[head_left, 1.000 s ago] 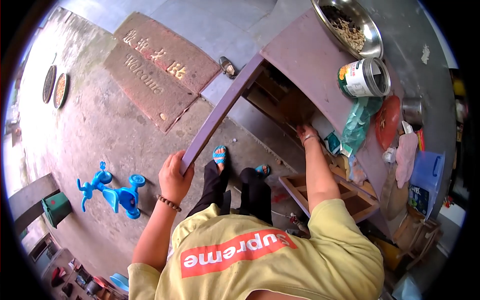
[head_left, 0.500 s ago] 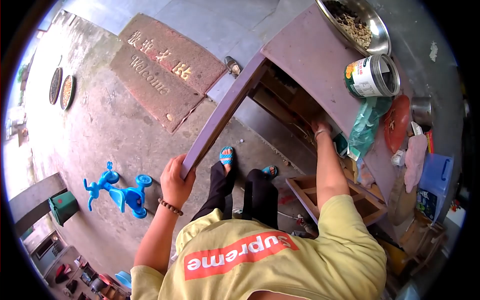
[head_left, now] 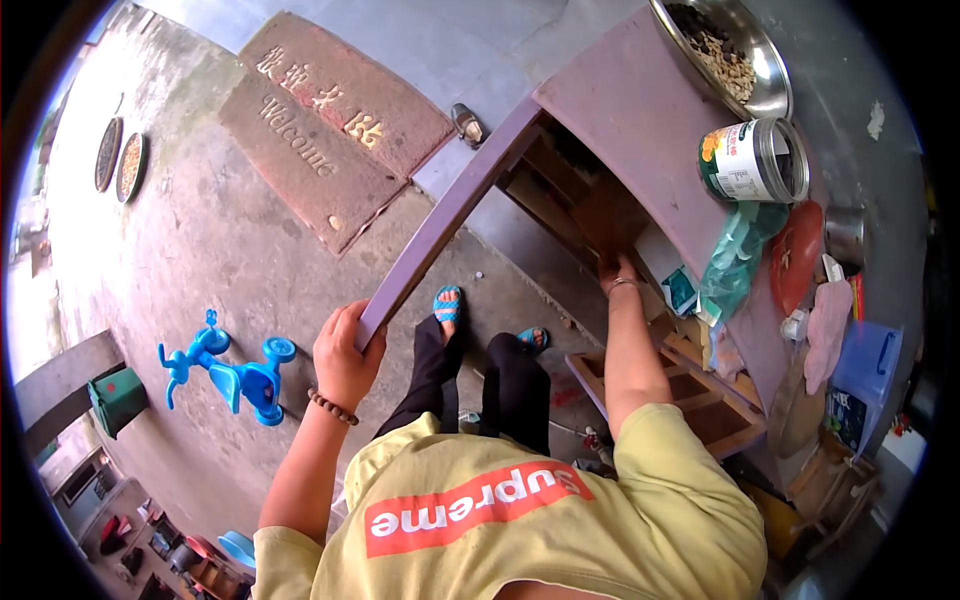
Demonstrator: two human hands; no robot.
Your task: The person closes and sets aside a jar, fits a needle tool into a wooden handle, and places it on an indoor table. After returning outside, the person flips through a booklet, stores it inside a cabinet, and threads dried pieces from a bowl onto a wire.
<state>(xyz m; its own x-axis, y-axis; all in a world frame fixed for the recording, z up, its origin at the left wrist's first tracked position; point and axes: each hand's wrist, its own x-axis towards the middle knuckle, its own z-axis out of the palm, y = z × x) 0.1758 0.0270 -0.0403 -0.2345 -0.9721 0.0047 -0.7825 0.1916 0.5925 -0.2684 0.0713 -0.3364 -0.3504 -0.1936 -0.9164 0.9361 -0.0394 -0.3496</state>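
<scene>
My left hand (head_left: 345,352) is wrapped round the near end of a purple wooden door (head_left: 440,225), which stands out from a purple cabinet (head_left: 630,95). My right hand (head_left: 618,272) reaches into the cabinet's dark opening, beside a brown wooden panel (head_left: 608,215). Its fingers are mostly hidden in shadow, so I cannot tell whether they hold anything. A green packet (head_left: 680,290) lies just right of my right wrist. Under my right forearm sits a wooden drawer with compartments (head_left: 705,420), partly covered by the arm.
On the cabinet top are a steel bowl of dried pieces (head_left: 770,70), a labelled jar (head_left: 740,165), a green plastic bag (head_left: 740,255) and a red dish (head_left: 797,255). A blue tricycle (head_left: 235,375), a welcome mat (head_left: 330,130) and a shoe (head_left: 467,125) are on the floor.
My right hand has shifted slightly left inside the cabinet, and more of the green packet shows. My left hand keeps its hold on the door's end. The whole view has moved a little.
</scene>
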